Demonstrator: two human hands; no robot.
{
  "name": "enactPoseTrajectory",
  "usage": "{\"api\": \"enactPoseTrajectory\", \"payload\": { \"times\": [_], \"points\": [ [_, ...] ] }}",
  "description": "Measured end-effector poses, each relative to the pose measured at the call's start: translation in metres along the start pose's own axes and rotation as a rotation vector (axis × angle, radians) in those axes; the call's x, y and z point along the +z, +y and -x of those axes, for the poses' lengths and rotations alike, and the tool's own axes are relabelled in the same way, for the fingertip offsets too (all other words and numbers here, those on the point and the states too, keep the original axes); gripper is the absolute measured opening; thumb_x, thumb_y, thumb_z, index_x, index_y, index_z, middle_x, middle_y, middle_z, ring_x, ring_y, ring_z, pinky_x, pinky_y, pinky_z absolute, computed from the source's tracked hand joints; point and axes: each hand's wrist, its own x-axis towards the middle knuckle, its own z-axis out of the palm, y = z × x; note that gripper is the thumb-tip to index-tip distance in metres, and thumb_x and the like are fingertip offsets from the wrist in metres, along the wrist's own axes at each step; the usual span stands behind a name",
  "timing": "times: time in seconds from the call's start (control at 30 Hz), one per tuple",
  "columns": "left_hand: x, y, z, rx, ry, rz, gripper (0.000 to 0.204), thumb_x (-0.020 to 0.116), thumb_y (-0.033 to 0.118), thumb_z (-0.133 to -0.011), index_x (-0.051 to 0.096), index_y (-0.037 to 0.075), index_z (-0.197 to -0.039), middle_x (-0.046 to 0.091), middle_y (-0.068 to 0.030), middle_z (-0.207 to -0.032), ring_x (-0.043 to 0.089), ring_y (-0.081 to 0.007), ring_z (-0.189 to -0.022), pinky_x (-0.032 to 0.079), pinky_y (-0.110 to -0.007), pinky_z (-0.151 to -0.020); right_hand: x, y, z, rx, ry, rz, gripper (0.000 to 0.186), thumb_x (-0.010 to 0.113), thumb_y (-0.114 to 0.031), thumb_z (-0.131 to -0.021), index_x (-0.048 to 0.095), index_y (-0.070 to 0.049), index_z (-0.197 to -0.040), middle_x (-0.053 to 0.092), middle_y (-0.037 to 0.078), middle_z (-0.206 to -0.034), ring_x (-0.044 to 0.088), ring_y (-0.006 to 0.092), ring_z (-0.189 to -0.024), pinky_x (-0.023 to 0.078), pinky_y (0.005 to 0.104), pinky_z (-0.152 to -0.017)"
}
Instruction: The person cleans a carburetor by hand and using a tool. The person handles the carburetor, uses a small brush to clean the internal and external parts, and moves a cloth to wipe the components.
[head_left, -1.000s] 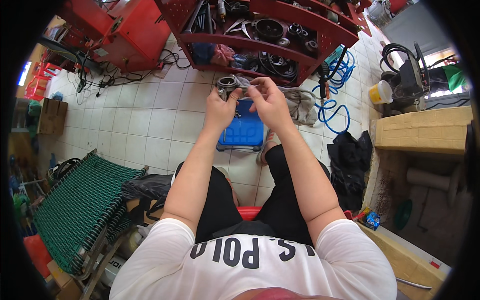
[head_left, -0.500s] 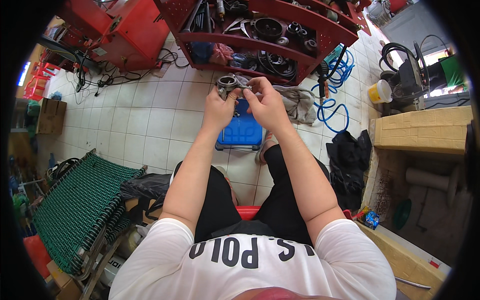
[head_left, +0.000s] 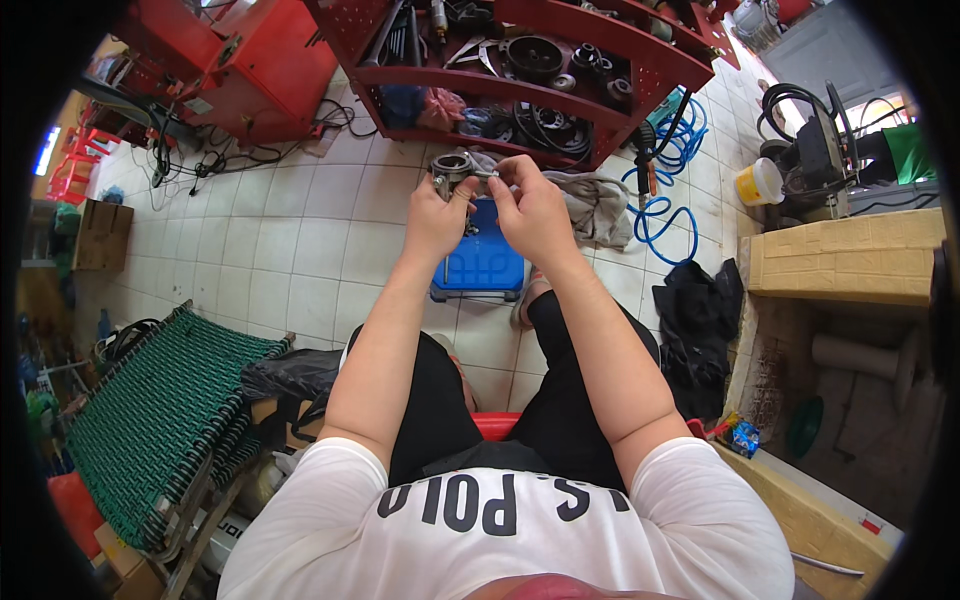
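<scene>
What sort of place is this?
Probably a repair workshop: a red rack holds metal parts, a blue hose lies coiled, and the left hand grips a metal piece.

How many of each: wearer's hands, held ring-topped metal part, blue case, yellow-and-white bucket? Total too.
Left hand and right hand: 2
Ring-topped metal part: 1
Blue case: 1
Yellow-and-white bucket: 1
Total: 5

Big black capitals (head_left: 456,505) across the chest of that white T-shirt (head_left: 640,550), some dark letters (head_left: 232,528) on a white carton (head_left: 222,552), partly hidden, lower left.
</scene>
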Motion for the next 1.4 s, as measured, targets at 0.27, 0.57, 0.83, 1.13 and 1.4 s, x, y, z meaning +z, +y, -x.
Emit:
{"api": "enactPoseTrajectory", "payload": {
  "times": [0.27, 0.57, 0.83, 1.13, 1.4],
  "points": [
    [0.0, 0.0, 0.001, 0.008, -0.023, 0.001, 0.037, 0.074, 0.036, -0.103, 0.065, 0.002, -0.114, 0.072, -0.0043, -0.089, 0.07, -0.0126, -0.076, 0.057, -0.029, -0.068, -0.001, -0.005, 0.001, 0.019, -0.006, -0.02, 0.021, 0.064, -0.024, -0.104, 0.065, -0.003, -0.102, 0.071, 0.021, -0.079, 0.07, 0.0444, -0.076, 0.053, 0.0483, -0.068],
    [0.002, 0.002, 0.002, -0.006, -0.053, -0.008, 0.037, 0.075, 0.036, -0.103, 0.065, 0.002, -0.115, 0.073, -0.0038, -0.089, 0.069, -0.0125, -0.075, 0.057, -0.029, -0.067, -0.005, 0.004, -0.003, 0.174, -0.161, 0.192, 0.026, 0.062, -0.027, -0.105, 0.065, -0.001, -0.103, 0.073, 0.019, -0.081, 0.071, 0.0445, -0.078, 0.055, 0.0489, -0.071],
    [0.001, 0.001, 0.0, 0.004, -0.025, 0.02, 0.04, 0.075, 0.039, -0.102, 0.064, 0.002, -0.114, 0.073, -0.0044, -0.089, 0.07, -0.0125, -0.075, 0.058, -0.029, -0.068, 0.0, 0.0, -0.001, -0.079, -0.008, 0.126, 0.031, 0.064, -0.031, -0.105, 0.065, -0.001, -0.102, 0.073, 0.02, -0.082, 0.07, 0.0439, -0.077, 0.054, 0.0476, -0.07],
    [0.003, -0.003, -0.002, 0.038, 0.026, 0.113, 0.041, 0.08, 0.038, -0.098, 0.068, 0.001, -0.113, 0.075, -0.0049, -0.086, 0.071, -0.0142, -0.071, 0.057, -0.031, -0.065, -0.002, -0.01, 0.001, -0.053, -0.007, 0.016, 0.028, 0.063, -0.031, -0.106, 0.066, -0.003, -0.106, 0.073, 0.021, -0.085, 0.07, 0.0444, -0.08, 0.054, 0.0472, -0.071],
    [0.003, 0.001, 0.001, 0.022, -0.018, 0.006, 0.042, 0.078, 0.038, -0.1, 0.067, 0.001, -0.115, 0.074, -0.0045, -0.086, 0.07, -0.0134, -0.072, 0.057, -0.03, -0.066, -0.006, 0.006, -0.004, 0.129, -0.121, 0.117, 0.028, 0.065, -0.03, -0.104, 0.067, -0.002, -0.108, 0.073, 0.021, -0.084, 0.072, 0.042, -0.078, 0.054, 0.0455, -0.07]
  ]
}}
